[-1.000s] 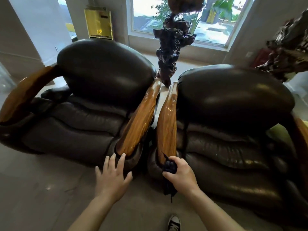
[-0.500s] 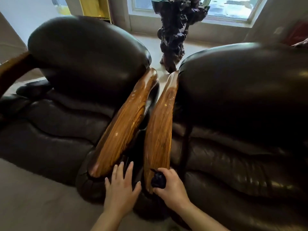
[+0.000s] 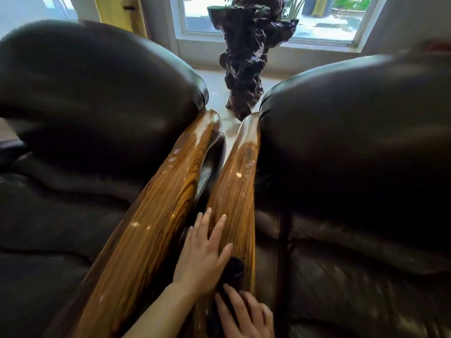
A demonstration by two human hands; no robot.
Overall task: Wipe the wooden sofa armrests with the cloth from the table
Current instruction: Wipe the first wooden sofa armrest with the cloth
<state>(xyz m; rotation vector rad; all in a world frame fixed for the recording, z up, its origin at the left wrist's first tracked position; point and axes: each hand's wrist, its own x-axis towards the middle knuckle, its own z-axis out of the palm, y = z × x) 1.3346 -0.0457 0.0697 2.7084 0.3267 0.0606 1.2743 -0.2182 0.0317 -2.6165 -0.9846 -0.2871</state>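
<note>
Her right hand [image 3: 246, 313] presses the dark bunched cloth [image 3: 233, 270] onto the glossy striped wooden armrest [image 3: 235, 191], left hand [image 3: 203, 250] flat, fingers spread.

Bright window [image 3: 317, 18], pale floor [image 3: 219, 93], dark carved stand [image 3: 246, 57]
</note>
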